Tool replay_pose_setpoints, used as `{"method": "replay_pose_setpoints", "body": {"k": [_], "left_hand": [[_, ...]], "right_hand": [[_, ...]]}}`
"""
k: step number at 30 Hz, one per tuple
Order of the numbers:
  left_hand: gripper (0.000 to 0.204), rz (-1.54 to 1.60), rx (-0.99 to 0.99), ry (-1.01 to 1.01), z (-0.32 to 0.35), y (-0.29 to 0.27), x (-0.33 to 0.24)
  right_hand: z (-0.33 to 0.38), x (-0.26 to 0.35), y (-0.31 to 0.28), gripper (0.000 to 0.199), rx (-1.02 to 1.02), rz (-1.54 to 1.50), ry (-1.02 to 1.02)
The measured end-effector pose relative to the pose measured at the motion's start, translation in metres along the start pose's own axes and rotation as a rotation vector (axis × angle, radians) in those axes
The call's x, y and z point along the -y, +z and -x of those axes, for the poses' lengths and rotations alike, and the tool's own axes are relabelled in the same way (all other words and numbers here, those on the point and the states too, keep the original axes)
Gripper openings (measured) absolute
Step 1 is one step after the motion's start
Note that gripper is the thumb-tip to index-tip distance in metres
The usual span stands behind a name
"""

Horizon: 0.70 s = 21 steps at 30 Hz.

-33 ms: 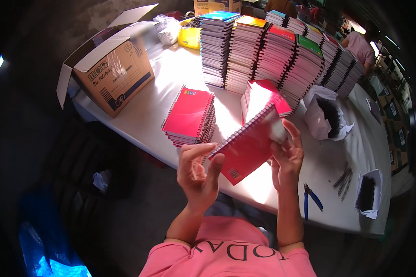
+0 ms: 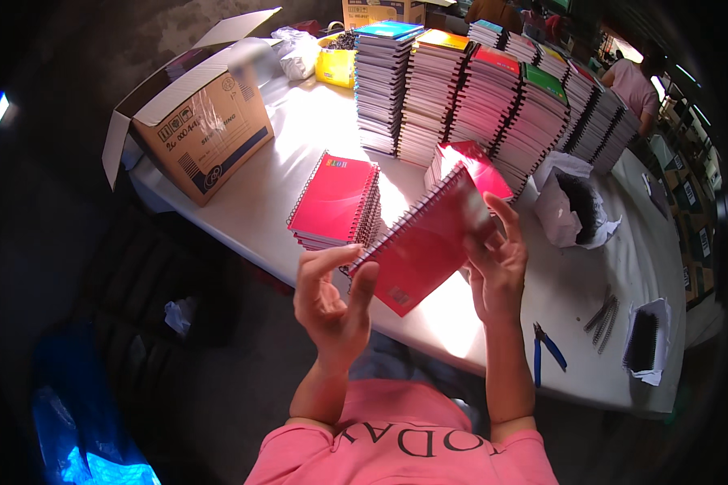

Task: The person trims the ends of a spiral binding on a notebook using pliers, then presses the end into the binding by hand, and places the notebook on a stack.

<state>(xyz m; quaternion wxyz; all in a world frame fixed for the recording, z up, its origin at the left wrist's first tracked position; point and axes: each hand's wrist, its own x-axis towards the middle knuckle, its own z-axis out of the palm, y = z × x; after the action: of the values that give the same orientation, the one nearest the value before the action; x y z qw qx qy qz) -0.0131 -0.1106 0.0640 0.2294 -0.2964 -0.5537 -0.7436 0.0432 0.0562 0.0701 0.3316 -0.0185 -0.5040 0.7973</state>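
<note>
A red spiral-bound notebook (image 2: 425, 246) is held tilted in the air above the table's near edge, its wire coil along the upper left side. The thumb and fingers of my left hand (image 2: 332, 299) close on its lower left corner, at the coil's end. On the opposite edge, my right hand (image 2: 497, 271) grips it, with some fingers hidden behind the cover. Just beyond my left hand stands a short stack of red spiral notebooks (image 2: 332, 198). Behind the held notebook is another red-covered stack (image 2: 481, 166), partly hidden and brightly sunlit.
Tall notebook stacks (image 2: 429, 93) line the far side. An open cardboard box (image 2: 206, 133) stands at left. On the right are a paper-wrapped bundle of dark coils (image 2: 578, 202), blue-handled pliers (image 2: 548, 352), loose wire coils (image 2: 603, 323) and a small box of coils (image 2: 645, 339).
Both hands and the held notebook have shifted slightly left and away from me. My left hand has moved the most. The grip appears the same.
</note>
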Motion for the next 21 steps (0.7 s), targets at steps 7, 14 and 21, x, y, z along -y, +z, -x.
{"method": "replay_pose_setpoints", "body": {"k": [7,14,21], "left_hand": [[0.018,-0.659,-0.097,-0.150,-0.052,-0.054,0.042],[0.030,-0.349,-0.044,-0.179,-0.033,-0.062,0.086],[0.038,-0.559,-0.241,0.177,-0.028,-0.049,0.045]], "right_hand": [[-0.107,-0.033,0.078,0.042,0.426,0.875,0.066],[-0.102,-0.070,0.039,0.050,0.224,1.309,-0.359],[-0.123,0.008,-0.110,0.054,-0.169,1.547,0.145]]}}
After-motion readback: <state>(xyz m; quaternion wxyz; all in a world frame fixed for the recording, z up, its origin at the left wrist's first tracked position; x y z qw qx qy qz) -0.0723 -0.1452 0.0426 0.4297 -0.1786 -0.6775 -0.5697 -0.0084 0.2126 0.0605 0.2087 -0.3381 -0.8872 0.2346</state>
